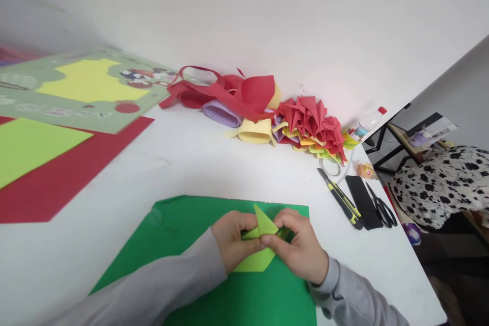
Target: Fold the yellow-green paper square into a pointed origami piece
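Observation:
My left hand [233, 237] and my right hand [300, 247] are both pinched on a small folded piece of yellow-green paper [262, 237], held just above a large dark green sheet [183, 224] on the white table [198, 163]. One pointed flap of the fold stands up between my thumbs. Its lower part lies flat against the green sheet. Grey sleeves cover both forearms.
A pile of folded red, yellow and purple paper pieces [305, 122] lies against the wall. At the right are a tape roll [330, 165], a utility knife [342, 198], a black case [362, 201], scissors [382, 209] and a bottle [367, 123]. Red and lime sheets [49, 163] lie left.

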A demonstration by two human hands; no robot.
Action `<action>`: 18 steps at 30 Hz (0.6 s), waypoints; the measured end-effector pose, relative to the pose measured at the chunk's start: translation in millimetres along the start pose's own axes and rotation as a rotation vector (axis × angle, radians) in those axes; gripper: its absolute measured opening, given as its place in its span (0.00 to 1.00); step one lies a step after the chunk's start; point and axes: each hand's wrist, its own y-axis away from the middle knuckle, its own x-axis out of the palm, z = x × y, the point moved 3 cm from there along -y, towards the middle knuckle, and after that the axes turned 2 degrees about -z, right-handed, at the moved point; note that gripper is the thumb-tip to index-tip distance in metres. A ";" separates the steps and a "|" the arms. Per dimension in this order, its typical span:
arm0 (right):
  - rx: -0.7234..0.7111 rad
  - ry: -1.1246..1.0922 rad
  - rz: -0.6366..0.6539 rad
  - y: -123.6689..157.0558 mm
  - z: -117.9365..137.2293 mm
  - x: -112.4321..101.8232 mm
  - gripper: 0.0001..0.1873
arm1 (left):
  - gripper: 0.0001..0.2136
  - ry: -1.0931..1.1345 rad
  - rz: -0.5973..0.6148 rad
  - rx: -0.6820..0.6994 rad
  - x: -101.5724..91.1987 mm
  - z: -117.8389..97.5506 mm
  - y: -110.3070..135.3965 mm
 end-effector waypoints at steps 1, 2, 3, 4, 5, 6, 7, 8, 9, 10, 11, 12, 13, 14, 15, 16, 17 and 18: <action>-0.016 0.027 0.022 -0.1 0.0 0.6 0.22 | 0.15 -0.006 0.006 -0.002 0.7 -0.4 0.4; -0.030 0.046 0.038 0.0 -0.5 1.2 0.23 | 0.15 -0.005 0.014 -0.009 1.6 -0.8 0.9; -0.044 0.057 0.046 0.1 -1.1 1.6 0.25 | 0.16 0.002 0.025 -0.017 2.4 -1.2 1.5; -0.055 0.059 0.051 0.3 -1.9 2.0 0.25 | 0.16 0.010 0.037 -0.023 3.2 -1.6 2.1; -0.060 0.052 0.056 0.5 -2.9 2.4 0.26 | 0.16 0.017 0.050 -0.029 3.9 -1.7 2.7; -0.057 0.035 0.060 0.5 -4.0 2.7 0.27 | 0.17 0.019 0.059 -0.034 4.4 -1.4 3.2; -0.048 0.013 0.064 0.3 -5.2 2.7 0.27 | 0.16 0.015 0.064 -0.038 4.6 -0.8 3.6; -0.039 -0.015 0.068 0.0 -6.1 2.6 0.27 | 0.16 0.007 0.065 -0.041 4.6 0.0 3.8; -0.034 -0.042 0.074 -0.4 -6.6 2.3 0.27 | 0.16 -0.004 0.064 -0.043 4.5 0.9 3.8; -0.035 -0.064 0.081 -0.8 -6.7 1.8 0.27 | 0.15 -0.019 0.062 -0.045 4.2 1.6 3.7; -0.041 -0.076 0.085 -1.2 -6.4 1.2 0.27 | 0.15 -0.034 0.056 -0.046 3.8 2.1 3.4; -0.050 -0.076 0.082 -1.5 -5.8 0.4 0.28 | 0.15 -0.049 0.050 -0.046 3.4 2.3 3.1; -0.061 -0.064 0.073 -1.6 -5.2 -0.4 0.28 | 0.15 -0.061 0.044 -0.045 3.1 2.0 2.7; -0.070 -0.042 0.060 -1.6 -4.6 -1.1 0.29 | 0.16 -0.072 0.041 -0.042 2.8 1.6 2.3; -0.076 -0.015 0.046 -1.4 -4.1 -1.6 0.29 | 0.17 -0.078 0.040 -0.035 2.8 1.0 1.8; -0.080 0.010 0.033 -1.1 -3.7 -1.7 0.29 | 0.18 -0.079 0.045 -0.025 3.1 0.4 1.5; -0.085 0.030 0.024 -0.8 -3.3 -1.4 0.29 | 0.19 -0.077 0.052 -0.013 3.5 0.1 1.2; -0.087 0.044 0.022 -0.5 -3.0 -0.8 0.30 | 0.19 -0.073 0.058 0.000 4.0 0.0 1.0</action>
